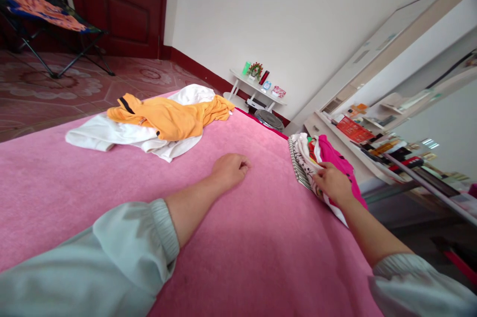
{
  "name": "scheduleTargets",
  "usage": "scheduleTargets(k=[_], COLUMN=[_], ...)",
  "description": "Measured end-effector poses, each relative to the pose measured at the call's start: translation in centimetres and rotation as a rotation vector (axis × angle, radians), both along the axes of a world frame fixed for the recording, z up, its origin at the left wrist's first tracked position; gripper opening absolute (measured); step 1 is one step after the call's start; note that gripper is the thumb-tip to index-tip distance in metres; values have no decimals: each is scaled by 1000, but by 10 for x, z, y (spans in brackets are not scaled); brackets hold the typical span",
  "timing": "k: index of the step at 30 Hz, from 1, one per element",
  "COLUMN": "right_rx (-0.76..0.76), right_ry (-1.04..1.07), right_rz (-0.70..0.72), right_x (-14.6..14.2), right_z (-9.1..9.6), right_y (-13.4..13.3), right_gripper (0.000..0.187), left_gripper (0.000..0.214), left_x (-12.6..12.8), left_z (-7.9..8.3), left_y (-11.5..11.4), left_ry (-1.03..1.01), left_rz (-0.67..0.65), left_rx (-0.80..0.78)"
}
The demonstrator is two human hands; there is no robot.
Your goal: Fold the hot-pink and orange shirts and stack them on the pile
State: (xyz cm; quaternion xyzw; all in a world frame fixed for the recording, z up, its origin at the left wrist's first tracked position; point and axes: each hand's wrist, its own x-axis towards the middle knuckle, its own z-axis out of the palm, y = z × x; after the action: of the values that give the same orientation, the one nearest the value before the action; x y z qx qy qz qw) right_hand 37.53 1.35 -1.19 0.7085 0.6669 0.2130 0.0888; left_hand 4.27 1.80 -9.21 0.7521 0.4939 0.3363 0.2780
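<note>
My left hand point(230, 169) rests on the pink blanket point(112, 193) with its fingers curled under, and nothing shows in it. My right hand point(333, 183) lies on a stack of folded clothes point(309, 155) at the bed's right edge, fingers pressed on the patterned top piece beside a bright pink garment point(333, 155). Farther back on the blanket lies a loose heap: an orange garment point(175, 116) on top of a white one point(108, 133).
A low white side table point(257, 89) with small items stands by the far wall. A cluttered shelf unit point(376, 143) runs along the right. A folding chair point(48, 14) and a dark red door point(122, 4) are at the back left on a tiled floor.
</note>
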Motion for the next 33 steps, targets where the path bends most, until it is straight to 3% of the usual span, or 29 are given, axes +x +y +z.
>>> scheduleTargets(k=[3, 5, 10, 14, 19, 24, 29, 33], right_rx=[76, 98, 94, 164, 8, -22, -11, 4], right_ry=[77, 64, -27, 45, 326, 408, 438, 505], right_rz=[-47, -63, -71, -152, -231, -130, -61, -22], right_x=[11, 3, -46, -76, -121, -182, -190, -182], right_z=[5, 0, -36, -60, -77, -86, -87, -86], right_y=[-4, -10, -24, -32, -42, -57, -64, -63], right_gripper=[31, 33, 40, 48, 56, 57, 56, 56], left_gripper=[26, 25, 25, 25, 25, 26, 29, 38], left_x=[0, 0, 2, 1, -2, -4, -21, -67], left_z=[-1, -2, -6, -8, -9, -10, 4, 32], left_y=[0, 1, 2, 1, 0, -5, -29, -35], left_ry=[-1, -6, -35, -74, -91, -112, 32, 331], left_rz=[-3, -4, 1, -21, -53, -94, -108, -26], left_rx=[-13, -10, 20, 41, 76, 131, 194, 263])
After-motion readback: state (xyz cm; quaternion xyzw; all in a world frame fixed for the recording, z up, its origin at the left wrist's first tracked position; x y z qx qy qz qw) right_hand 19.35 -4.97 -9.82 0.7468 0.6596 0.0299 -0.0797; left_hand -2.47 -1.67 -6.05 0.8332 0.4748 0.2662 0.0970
